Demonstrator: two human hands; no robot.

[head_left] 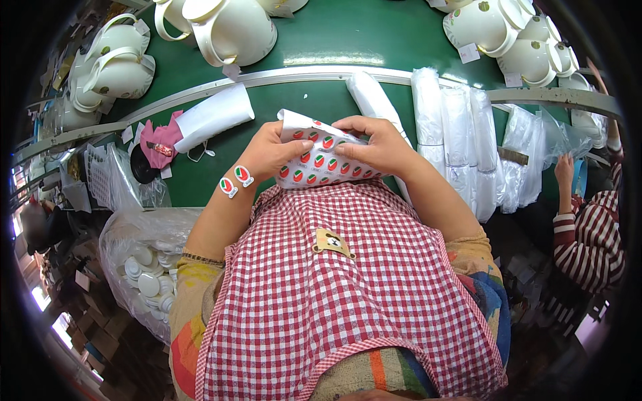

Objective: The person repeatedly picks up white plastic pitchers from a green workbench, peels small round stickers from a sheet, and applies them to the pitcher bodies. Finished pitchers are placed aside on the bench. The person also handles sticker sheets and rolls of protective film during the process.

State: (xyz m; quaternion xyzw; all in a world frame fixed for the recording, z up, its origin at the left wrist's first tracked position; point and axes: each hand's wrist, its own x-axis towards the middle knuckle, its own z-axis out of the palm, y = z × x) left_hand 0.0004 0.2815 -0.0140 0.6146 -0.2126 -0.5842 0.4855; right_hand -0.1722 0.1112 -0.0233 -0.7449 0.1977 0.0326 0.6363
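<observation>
Between my hands, just above my lap, is a white sheet of stickers (321, 162) printed with rows of small red-and-green marks. My left hand (279, 148) grips its left edge, thumb lying on the printed face. At the upper right side, my right hand (378, 146) holds the same sheet, with its thumb on the front and fingers bent over the top edge. The sheet bends between them. Two loose stickers (236, 182) of the same kind are stuck on my left forearm near the wrist.
Cream-coloured pitchers (234, 33) with tags stand across the green table (328, 40). A white paper roll (215, 117) lies at left, beside a pink cloth (159, 144). Stacked clear plastic bags (461, 147) lie at right. A bag of white lids (148, 284) sits lower left. A co-worker's striped sleeve (582, 240) shows far right.
</observation>
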